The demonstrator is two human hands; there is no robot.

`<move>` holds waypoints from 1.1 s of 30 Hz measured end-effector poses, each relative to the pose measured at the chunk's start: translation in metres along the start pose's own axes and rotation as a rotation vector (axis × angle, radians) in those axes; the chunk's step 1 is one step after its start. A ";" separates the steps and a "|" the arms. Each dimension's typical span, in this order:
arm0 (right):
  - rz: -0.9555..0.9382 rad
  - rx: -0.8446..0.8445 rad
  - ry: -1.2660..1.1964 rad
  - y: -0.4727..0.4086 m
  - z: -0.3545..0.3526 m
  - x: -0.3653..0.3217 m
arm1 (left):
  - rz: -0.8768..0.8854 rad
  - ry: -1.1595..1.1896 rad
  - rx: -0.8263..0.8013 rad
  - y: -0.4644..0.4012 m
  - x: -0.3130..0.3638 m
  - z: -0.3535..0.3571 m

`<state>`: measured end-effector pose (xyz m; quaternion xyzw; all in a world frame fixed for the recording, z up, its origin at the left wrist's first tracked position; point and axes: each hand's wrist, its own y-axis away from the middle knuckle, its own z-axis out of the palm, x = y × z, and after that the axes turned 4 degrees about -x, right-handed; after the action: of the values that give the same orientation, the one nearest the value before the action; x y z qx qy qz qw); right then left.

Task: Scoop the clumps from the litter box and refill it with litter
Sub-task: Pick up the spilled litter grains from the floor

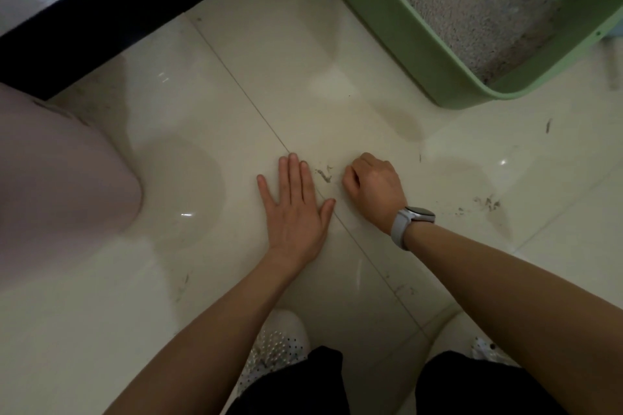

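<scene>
While right hand (369, 187) curls, contents hidden, litter box (397, 40) cropped

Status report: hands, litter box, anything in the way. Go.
Left hand flat on the floor, right hand curled beside spilled litter. Litter box ahead right, holds litter. No scoop in view.

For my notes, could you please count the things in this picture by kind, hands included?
Hands: 2, left hand and right hand
Litter boxes: 1, green litter box
Pink bins: 1, pink bin
Watches: 1, watch
Shoes: 2, left shoe and right shoe
Total: 7
</scene>
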<state>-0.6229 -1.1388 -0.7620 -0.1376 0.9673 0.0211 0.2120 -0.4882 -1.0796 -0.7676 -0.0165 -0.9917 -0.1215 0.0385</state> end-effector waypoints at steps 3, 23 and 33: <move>-0.010 -0.020 -0.055 0.000 -0.003 0.001 | 0.086 0.002 0.030 -0.004 -0.006 -0.001; 0.149 -0.024 -0.237 0.000 -0.007 -0.003 | 0.384 -0.244 0.276 -0.053 -0.018 -0.024; 0.313 -0.051 -0.373 -0.003 -0.012 -0.008 | 0.556 -0.354 0.310 -0.064 -0.019 -0.024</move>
<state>-0.6202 -1.1412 -0.7476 0.0150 0.9201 0.1030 0.3776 -0.4698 -1.1477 -0.7611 -0.3001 -0.9473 0.0501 -0.0999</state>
